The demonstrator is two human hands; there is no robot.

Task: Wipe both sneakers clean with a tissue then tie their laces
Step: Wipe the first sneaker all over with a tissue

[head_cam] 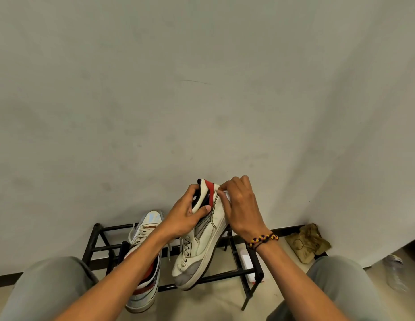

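Observation:
A white sneaker (202, 244) with a red heel patch and grey toe cap is held tilted, heel up, with its toe resting on the black rack. My left hand (186, 213) grips the heel collar, thumb on the side panel. My right hand (242, 205) pinches a white tissue (227, 195) against the sneaker's side near the heel; most of the tissue is hidden under my fingers. The second sneaker (145, 230) lies on the rack to the left, partly behind my left forearm, its laces loose.
The low black metal rack (234, 272) stands against a plain wall between my knees. A white object (247, 262) lies on the floor under it. A crumpled brown paper bag (306, 243) sits at the right, and a clear plastic bag (396, 273) lies further right.

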